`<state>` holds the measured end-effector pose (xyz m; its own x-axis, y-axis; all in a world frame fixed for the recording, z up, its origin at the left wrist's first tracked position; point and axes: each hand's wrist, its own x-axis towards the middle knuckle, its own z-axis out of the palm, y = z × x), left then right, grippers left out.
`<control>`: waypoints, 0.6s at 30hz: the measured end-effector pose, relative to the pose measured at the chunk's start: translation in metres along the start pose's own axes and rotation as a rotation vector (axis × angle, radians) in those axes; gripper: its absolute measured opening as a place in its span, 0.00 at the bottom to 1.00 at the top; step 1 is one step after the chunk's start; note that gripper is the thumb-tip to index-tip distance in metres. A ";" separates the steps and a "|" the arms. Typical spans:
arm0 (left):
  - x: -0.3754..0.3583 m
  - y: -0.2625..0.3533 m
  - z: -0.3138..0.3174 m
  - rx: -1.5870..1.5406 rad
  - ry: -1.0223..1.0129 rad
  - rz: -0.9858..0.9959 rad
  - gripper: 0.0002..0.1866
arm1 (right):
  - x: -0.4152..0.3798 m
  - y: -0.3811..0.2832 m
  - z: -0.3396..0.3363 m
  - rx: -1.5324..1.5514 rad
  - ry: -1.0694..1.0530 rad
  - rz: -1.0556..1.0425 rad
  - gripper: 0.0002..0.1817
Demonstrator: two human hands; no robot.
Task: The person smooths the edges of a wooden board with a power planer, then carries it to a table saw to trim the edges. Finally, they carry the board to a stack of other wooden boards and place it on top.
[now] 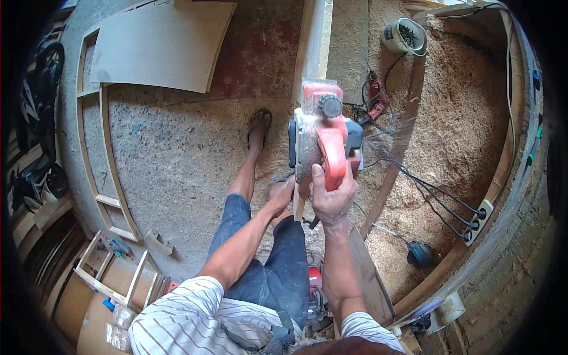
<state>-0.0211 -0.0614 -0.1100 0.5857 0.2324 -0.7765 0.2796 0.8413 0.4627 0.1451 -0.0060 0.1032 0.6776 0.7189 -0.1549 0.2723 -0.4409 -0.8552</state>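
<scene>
My right hand [335, 198] is wrapped round the rear handle of a red electric planer [332, 151] with a black front knob. The planer rests on the narrow edge of a long wooden board [315, 41], which runs away from my body. My left hand [280, 192] grips the side of the board near its close end, left of the planer. Its fingertips are partly hidden. Fine shavings blur the air to the right of the planer.
To the right, a red power drill [377, 100], a white bucket [403, 36] and a power strip [478, 222] with cables lie among wood shavings. A plywood sheet [160, 44] and a wooden frame [109, 160] lie left. A blue-green tool [420, 254] sits lower right.
</scene>
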 end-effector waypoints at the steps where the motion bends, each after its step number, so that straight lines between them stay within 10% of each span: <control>1: 0.002 -0.004 -0.003 0.002 -0.002 0.002 0.32 | 0.011 -0.004 0.002 0.000 0.003 -0.002 0.14; 18: 0.015 -0.037 -0.033 0.057 -0.062 -0.018 0.29 | 0.226 -0.056 0.043 -0.141 0.143 -0.399 0.19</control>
<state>-0.0480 -0.0733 -0.1526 0.6253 0.1852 -0.7581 0.3326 0.8156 0.4735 0.2538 0.2045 0.0943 0.5854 0.7707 0.2518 0.6151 -0.2199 -0.7572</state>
